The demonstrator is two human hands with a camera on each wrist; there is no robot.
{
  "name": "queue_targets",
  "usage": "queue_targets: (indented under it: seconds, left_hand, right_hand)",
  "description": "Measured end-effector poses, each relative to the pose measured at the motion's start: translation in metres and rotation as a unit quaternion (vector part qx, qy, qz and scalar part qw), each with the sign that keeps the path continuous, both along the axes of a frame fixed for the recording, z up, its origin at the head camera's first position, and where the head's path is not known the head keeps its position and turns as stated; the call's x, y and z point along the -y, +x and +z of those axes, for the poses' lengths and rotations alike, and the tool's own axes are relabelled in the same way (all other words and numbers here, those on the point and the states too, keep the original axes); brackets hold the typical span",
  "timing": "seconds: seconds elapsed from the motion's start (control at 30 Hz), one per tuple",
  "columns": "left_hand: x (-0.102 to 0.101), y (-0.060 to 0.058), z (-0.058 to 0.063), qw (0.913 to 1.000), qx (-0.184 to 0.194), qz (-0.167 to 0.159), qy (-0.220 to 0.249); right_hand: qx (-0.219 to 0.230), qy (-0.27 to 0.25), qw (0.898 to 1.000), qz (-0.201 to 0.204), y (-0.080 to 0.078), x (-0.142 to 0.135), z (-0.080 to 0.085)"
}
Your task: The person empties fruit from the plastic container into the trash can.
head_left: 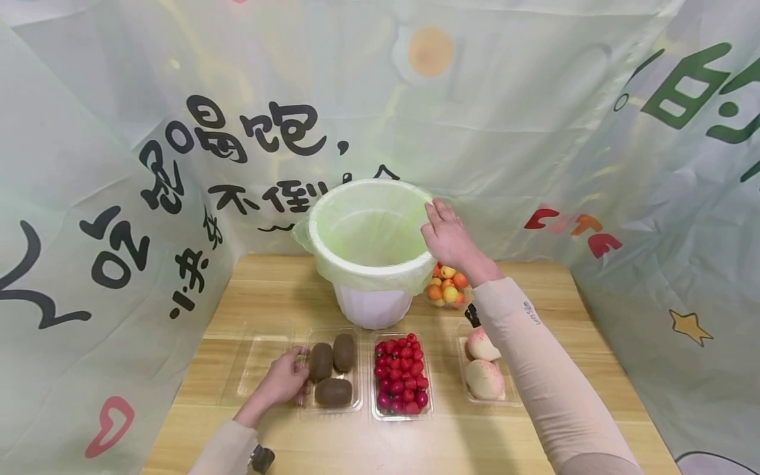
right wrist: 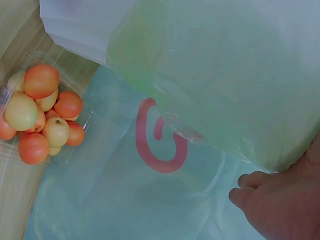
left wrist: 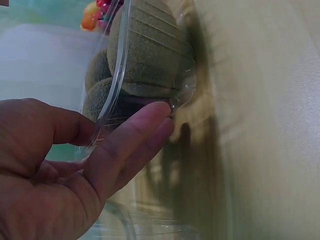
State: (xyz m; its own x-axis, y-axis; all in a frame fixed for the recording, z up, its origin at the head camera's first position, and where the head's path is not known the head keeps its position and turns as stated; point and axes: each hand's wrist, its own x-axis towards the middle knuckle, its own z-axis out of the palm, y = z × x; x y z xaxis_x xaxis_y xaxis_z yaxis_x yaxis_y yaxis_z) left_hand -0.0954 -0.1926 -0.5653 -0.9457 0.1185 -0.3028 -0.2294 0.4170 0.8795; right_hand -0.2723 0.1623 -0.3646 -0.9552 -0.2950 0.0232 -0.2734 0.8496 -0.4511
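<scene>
My left hand (head_left: 286,376) pinches the left rim of a clear plastic box of kiwis (head_left: 334,392), thumb on one side and fingers on the other. The box's wall shows close up in the left wrist view, kiwis (left wrist: 155,50) behind it. My right hand (head_left: 448,234) lies at the right rim of a white bin (head_left: 373,309), holding it over the edge of a pale green bag (head_left: 380,280) that lines it. In the right wrist view its fingertips (right wrist: 239,192) show outside the bag; the thumb is hidden there.
An empty clear box (head_left: 261,359) lies left of the kiwis. Right of them stand a box of red fruit (head_left: 402,376) and a box of pink-white peaches (head_left: 485,379). Orange and yellow fruit (right wrist: 42,115) sits in a box beside the bin. Printed cloth (head_left: 505,132) surrounds the table.
</scene>
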Motion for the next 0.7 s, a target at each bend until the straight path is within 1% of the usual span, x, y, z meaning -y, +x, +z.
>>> queue_targets:
  seconds: [0.07, 0.13, 0.37, 0.57, 0.7]
  left_hand:
    - [0.001, 0.000, 0.003, 0.9999, 0.007, 0.002, 0.008]
    - [0.001, 0.000, 0.007, 0.9999, 0.006, 0.001, 0.009]
    - [0.005, -0.001, 0.027, 0.9995, -0.014, -0.018, -0.020]
    - [0.011, 0.000, 0.042, 0.9992, -0.009, -0.040, -0.004]
    - [0.014, 0.001, 0.051, 0.9982, -0.022, -0.055, 0.001]
  right_hand:
    - [-0.001, 0.000, 1.000, 0.000, 0.000, -0.001, 0.000]
    - [-0.002, -0.001, 1.000, -0.001, 0.000, -0.001, 0.000]
    - [-0.001, -0.006, 1.000, -0.002, 0.000, 0.000, 0.001]
    - [0.001, -0.004, 1.000, 0.000, -0.001, -0.001, 0.000]
    - [0.001, -0.007, 1.000, -0.001, 0.000, -0.001, -0.001]
